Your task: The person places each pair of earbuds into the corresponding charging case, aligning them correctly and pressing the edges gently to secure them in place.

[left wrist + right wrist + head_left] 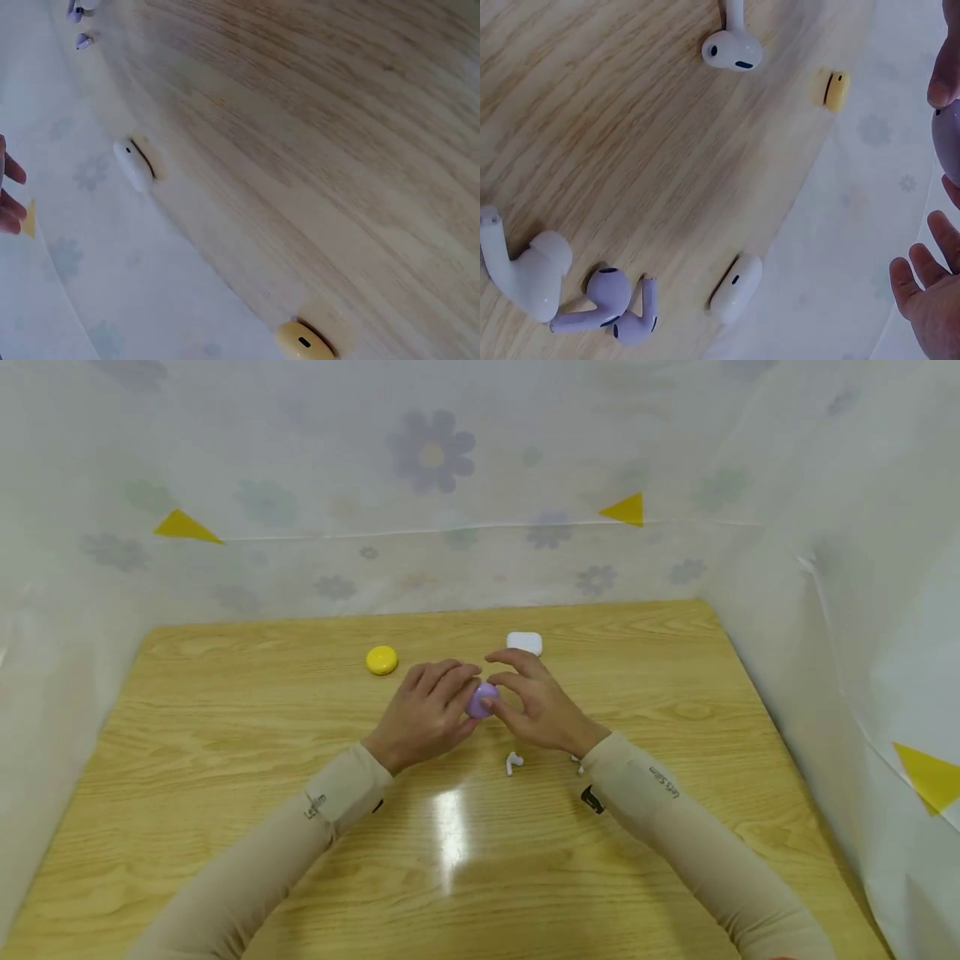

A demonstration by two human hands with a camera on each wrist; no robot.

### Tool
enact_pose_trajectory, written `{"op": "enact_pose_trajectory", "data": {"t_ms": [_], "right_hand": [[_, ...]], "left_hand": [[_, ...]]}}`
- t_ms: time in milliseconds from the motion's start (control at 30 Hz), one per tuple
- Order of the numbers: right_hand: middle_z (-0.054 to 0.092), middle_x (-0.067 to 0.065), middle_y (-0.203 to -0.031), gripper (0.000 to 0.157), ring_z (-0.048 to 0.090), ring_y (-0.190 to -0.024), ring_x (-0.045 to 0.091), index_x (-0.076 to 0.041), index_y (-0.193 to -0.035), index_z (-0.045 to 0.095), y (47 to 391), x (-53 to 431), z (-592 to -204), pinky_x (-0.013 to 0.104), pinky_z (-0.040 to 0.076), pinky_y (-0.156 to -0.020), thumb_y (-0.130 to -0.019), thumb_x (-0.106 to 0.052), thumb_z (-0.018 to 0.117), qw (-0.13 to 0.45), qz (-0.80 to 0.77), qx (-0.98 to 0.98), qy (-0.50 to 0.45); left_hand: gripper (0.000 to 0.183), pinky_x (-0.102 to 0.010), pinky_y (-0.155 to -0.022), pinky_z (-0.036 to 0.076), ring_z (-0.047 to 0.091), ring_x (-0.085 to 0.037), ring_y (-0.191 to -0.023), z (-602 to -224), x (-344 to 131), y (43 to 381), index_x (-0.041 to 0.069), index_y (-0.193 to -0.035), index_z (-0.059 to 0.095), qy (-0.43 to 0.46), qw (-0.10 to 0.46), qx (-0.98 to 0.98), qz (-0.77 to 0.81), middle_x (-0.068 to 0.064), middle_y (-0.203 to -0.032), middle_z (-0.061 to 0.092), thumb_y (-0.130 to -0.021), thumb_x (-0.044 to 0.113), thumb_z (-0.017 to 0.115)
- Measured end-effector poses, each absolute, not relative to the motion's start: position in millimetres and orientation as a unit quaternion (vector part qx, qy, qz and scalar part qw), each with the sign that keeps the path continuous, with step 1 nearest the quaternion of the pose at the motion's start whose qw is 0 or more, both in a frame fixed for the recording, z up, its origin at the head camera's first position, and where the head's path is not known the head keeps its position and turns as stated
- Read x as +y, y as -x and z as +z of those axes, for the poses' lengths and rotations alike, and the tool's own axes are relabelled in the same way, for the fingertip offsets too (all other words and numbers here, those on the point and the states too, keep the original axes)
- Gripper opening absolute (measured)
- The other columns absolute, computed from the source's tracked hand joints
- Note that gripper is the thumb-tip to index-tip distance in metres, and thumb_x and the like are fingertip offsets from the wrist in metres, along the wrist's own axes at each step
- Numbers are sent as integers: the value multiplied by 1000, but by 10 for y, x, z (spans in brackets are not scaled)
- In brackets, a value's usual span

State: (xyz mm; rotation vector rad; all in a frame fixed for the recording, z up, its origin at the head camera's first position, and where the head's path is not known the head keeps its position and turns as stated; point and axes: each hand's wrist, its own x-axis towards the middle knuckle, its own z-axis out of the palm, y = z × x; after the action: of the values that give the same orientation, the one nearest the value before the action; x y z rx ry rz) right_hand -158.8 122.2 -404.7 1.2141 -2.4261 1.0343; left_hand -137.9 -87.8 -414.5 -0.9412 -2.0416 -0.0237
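Observation:
A rounded purple earbud case [482,701] is held up off the table, between the two hands. My left hand [427,714] grips its left side, fingers over the far side and thumb below. My right hand [543,706] touches the case with its thumb, the other fingers spread away from it. The right wrist view shows part of the purple case [948,142] at its edge. A white case [524,643] stands just beyond the right hand, and a yellow case [382,660] lies beyond the left.
A white earbud [513,763] lies on the wooden table [247,718] below the hands; another white earbud [536,277] is near the right wrist. Two purple earbuds [607,296] lie beside it, hidden in the head view. Floral sheeting [431,452] walls the table.

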Motion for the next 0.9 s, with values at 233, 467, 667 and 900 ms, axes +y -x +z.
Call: {"op": "enact_pose_trajectory", "data": {"t_ms": [233,467,667,900], "right_hand": [[52,25,-118,12,49,-113,34,4,-94,65,1575,1187,-4051,50,43,-93,-86,-5,67,106,363,-827,-416],[49,22,-122,15,47,-116,35,4,-97,64,1566,1177,-4035,51,41,-97,-87,-7,67,117,350,-837,-403],[50,24,-121,17,48,-116,36,4,-99,65,1561,1161,-4071,53,42,-97,-86,-7,68,120,348,-838,-402],[50,25,-122,17,47,-118,37,3,-99,66,1532,1146,-4062,56,41,-98,-86,-8,68,109,355,-837,-402]], "left_hand": [[54,-41,-91,47,55,-31,-110,-4180,-871,1332,4,-112,65,342,317,-869,-163,-15,-121,59,-75,41,79],[36,-48,-95,47,47,-28,-126,-4118,-985,1348,11,-119,63,128,-69,-850,-506,-9,-136,49,-88,28,68],[33,-48,-95,47,50,-29,-125,-4194,-1031,1375,8,-116,66,148,-92,-850,-498,-10,-136,51,-86,22,71],[24,-53,-96,45,48,-34,-122,-4210,-978,1337,3,-102,70,198,-3,-855,-480,-15,-130,53,-84,18,73]]}}
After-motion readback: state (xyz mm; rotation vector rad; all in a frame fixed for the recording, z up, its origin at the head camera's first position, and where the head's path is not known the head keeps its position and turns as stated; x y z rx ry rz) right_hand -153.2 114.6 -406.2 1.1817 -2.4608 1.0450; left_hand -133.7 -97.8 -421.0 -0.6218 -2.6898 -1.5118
